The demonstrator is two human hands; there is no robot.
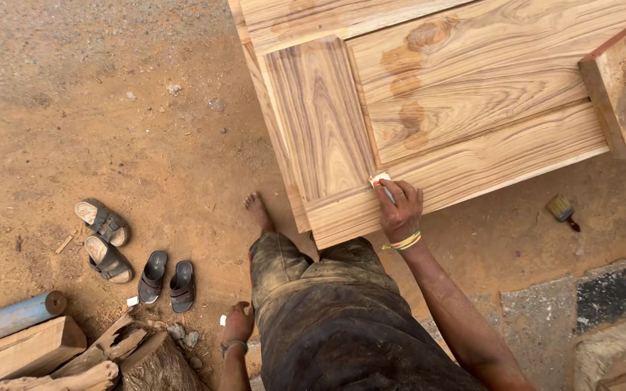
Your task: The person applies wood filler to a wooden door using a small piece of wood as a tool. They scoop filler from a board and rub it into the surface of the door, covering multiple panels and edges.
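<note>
The right hand (pixel 398 206) presses a small pale pad (pixel 380 177) against the wooden door (pixel 472 94), fingers closed on it. The left hand (pixel 237 324) hangs loosely curled, empty

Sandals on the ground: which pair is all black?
The smaller pair, nearer the person's legs, is all black; the other pair, farther left, has pale footbeds under dark straps.

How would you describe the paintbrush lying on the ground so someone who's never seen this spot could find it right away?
Start at the big pale wooden door panel lying flat over the dirt ground. Follow its near edge towards the right, just past the right hand pressing a small pad on the wood. The paintbrush lies there alone on bare earth, short, with pale bristles and a dark handle, unlike the sandals far off to the left.
</note>
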